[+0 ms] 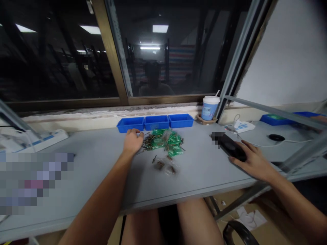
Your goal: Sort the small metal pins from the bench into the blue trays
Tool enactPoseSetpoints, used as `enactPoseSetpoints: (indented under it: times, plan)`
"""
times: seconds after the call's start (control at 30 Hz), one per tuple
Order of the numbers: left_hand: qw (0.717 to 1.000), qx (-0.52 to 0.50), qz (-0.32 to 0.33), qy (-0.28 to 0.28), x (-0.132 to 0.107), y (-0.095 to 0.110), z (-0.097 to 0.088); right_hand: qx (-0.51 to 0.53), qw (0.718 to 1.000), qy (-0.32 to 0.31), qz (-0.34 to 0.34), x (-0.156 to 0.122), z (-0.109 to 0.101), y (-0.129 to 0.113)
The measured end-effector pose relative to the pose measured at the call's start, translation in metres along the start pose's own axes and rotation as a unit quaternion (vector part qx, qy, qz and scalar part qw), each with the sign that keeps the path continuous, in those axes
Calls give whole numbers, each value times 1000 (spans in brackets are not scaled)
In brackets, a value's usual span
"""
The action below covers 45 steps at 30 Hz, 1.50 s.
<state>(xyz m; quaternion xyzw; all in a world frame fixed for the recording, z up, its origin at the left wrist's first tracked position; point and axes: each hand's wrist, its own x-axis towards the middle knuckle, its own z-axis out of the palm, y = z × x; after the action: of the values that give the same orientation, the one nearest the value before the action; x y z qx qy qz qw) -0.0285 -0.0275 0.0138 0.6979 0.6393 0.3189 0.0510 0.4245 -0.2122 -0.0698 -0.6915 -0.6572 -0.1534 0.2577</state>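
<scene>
My left hand (133,141) is at the left edge of a pile of thin metal bits (150,142), its fingers curled in; whatever they hold is hidden. Green plastic bags (175,139) lie among the bits on the grey table (199,170). Nearer to me are small clear bags (166,166) with short metal pieces and one loose bit (154,159). Over on the right, my right hand (251,158) grips the near end of a black oblong device (233,147), which lies on the table with its far end blurred out.
Three blue trays (156,122) stand along the back, below the window. Right of them, a lidded cup (210,108) with a straw sits on a coaster. Power strips (242,126) lie at both sides. A metal frame bar (270,110) crosses the right side.
</scene>
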Motion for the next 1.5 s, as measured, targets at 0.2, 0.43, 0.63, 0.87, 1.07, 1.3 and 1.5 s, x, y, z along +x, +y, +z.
enactPoseSetpoints:
  times: [0.2,0.43,0.63,0.87,1.07,1.3,1.5]
  plan:
    - [997,-33,42,-57,0,-3,15,59,998,2,-29,67,-9,-66]
    - [977,21,131,-164,-9,-5,29,220,962,-157,-48,163,34,-210]
    - [963,17,192,-189,-22,4,22,196,955,-210,-71,172,75,-237]
    - [992,43,65,-103,0,18,21,288,945,-141,-65,162,102,-226]
    - [990,-9,48,-133,35,20,48,288,952,-81,-58,161,102,-230]
    - [979,15,99,-179,26,31,53,230,964,-101,-89,158,103,-236]
    - [964,105,154,-188,16,23,44,122,972,-187,-79,155,94,-246]
